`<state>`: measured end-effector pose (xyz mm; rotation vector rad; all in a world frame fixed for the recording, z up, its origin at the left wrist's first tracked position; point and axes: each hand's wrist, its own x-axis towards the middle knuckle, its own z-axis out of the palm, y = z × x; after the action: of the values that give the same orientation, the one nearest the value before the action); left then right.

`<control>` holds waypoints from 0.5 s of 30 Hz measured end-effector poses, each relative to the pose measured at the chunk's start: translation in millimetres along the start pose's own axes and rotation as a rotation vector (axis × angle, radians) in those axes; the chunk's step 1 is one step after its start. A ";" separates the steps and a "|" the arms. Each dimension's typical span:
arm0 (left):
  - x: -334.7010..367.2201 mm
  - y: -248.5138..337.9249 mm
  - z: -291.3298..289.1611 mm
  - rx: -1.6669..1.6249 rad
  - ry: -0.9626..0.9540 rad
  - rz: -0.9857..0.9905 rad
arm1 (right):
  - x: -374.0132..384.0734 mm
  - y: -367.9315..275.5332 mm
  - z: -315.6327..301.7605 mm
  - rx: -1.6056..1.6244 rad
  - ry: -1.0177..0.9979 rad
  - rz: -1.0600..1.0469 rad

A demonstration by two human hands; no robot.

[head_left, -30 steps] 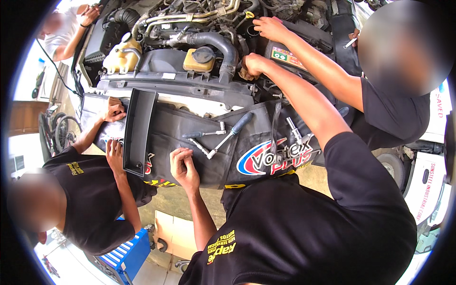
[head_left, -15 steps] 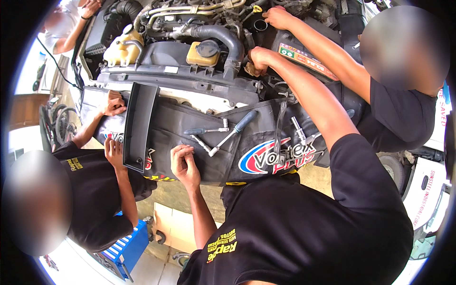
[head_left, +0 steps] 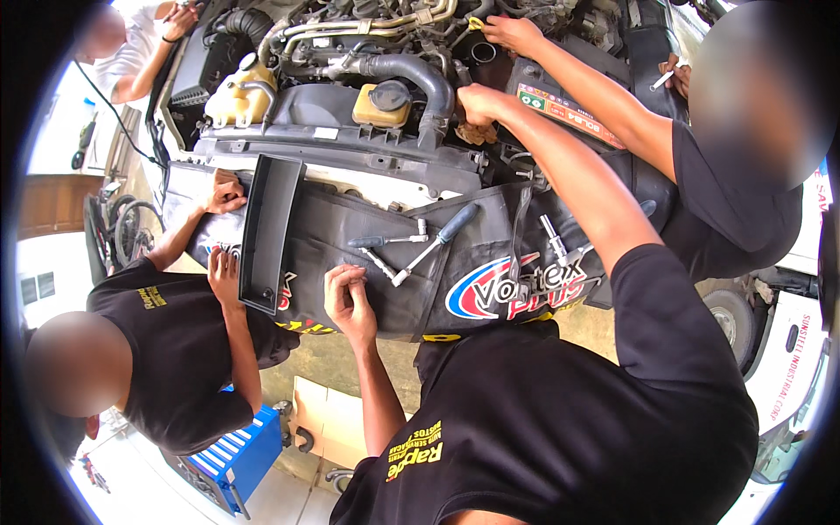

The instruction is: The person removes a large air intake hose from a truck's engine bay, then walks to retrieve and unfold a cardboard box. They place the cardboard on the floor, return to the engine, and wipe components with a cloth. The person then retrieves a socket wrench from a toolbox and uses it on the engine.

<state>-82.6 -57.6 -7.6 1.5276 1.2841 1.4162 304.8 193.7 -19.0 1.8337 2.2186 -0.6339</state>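
Observation:
My right hand (head_left: 477, 105) reaches into the engine bay beside the battery, its fingers closed round a crumpled brown rag (head_left: 477, 134). Just beyond it is a dark round opening (head_left: 482, 51). My left hand (head_left: 348, 296) is at the front edge of the black fender cover (head_left: 385, 306), fingers curled in; whatever they might hold is hidden. Nearest to it on the cover lie a blue-handled ratchet (head_left: 385, 240) and a longer blue-handled wrench tool (head_left: 442, 241). A chrome socket with extension (head_left: 552, 236) rests farther right, partly beside my right arm.
At left a co-worker's hands (head_left: 226, 276) hold a long black tray (head_left: 271, 236). On the right another co-worker's hand (head_left: 514, 33) is by a yellow loop handle (head_left: 475, 24). A battery (head_left: 569, 109), yellowish reservoirs (head_left: 382, 105) and a thick hose (head_left: 411, 70) fill the bay. A blue tool cabinet (head_left: 249, 451) stands below left.
The whole view has shifted slightly. The right co-worker's fingers are closer to the yellow loop, and that person's other hand now shows with a thin white stick. My hands keep nearly the same places.

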 end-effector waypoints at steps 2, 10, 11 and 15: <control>1.4 0.4 0.0 -0.057 -0.006 -0.002 | 0.6 6.7 13.4 0.061 0.027 0.001; 4.3 -3.9 5.0 -0.153 -0.002 0.035 | 10.2 37.3 -36.5 -0.247 -0.362 -0.369; 0.9 -1.9 -2.1 -0.132 0.025 0.043 | -1.8 1.0 -49.5 -0.215 -0.381 -0.163; 1.0 -3.9 4.5 -0.198 0.101 0.033 | -6.6 21.8 7.1 -0.070 -0.369 -0.126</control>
<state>-79.1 -54.9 -11.8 1.3654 1.1437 1.6085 326.5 187.7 -27.0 1.4162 2.0878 -0.8302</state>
